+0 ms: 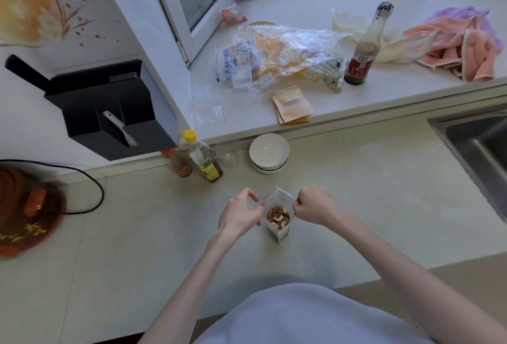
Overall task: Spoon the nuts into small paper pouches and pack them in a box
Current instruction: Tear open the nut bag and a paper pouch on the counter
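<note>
A clear plastic bag [280,201] stands upright on the counter, its mouth pulled wide. Inside lie mixed nuts [278,217], almonds and cashews. My left hand [240,213] pinches the bag's left rim. My right hand [312,206] is curled in a fist and grips the right rim. Small paper pouches [292,104] lie stacked flat on the windowsill behind. An empty white bowl [269,151] sits on another bowl between the sill and the bag. No spoon or box is in view near my hands.
Two sauce bottles [204,157] stand left of the bowls. A black knife rack [109,107] hangs on the wall. Crumpled plastic bags [277,52], a dark bottle [363,50] and pink cloths [461,44] crowd the sill. A sink [482,146] lies at right, a brown cooker lid [24,209] at left.
</note>
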`<state>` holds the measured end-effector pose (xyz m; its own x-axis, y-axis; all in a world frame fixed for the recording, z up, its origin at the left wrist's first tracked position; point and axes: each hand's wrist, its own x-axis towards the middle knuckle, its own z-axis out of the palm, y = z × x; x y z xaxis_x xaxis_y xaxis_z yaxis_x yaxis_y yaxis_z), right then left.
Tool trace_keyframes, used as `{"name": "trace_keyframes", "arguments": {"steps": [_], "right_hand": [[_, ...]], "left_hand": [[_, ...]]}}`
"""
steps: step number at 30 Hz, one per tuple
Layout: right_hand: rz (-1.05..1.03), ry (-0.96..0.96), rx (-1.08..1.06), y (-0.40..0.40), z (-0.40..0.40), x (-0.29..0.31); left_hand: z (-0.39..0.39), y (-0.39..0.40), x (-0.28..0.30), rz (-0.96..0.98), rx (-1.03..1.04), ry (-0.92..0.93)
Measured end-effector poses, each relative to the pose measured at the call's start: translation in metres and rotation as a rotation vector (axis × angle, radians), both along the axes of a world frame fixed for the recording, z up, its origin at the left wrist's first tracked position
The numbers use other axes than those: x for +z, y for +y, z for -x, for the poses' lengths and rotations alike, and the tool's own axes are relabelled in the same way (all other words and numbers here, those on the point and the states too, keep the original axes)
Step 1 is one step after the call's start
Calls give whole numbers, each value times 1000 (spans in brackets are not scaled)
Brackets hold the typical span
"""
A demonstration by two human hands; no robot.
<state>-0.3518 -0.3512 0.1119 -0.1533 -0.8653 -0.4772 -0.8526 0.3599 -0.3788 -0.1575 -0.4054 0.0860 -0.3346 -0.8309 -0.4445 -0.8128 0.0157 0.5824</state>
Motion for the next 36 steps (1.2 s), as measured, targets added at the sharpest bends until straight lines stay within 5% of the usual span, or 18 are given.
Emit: {"name": "trace_keyframes", "arguments": {"steps": [8, 17, 23, 28, 36], "right_hand": [[98, -266, -192, -31, 31, 3], [33, -255, -476, -104, 80, -23], [209, -612, -902, -164, 103, -20], [350, -477, -1004, -199, 128, -19], [230, -455, -957, -226, 138, -31]], "left_hand": [[-8, -34, 20, -152, 143, 193], [0, -87, 8, -262, 271, 301], [29, -118, 2, -310, 262, 299], [42, -130, -8, -312, 247, 291], [48, -139, -24, -333, 277, 272]]}}
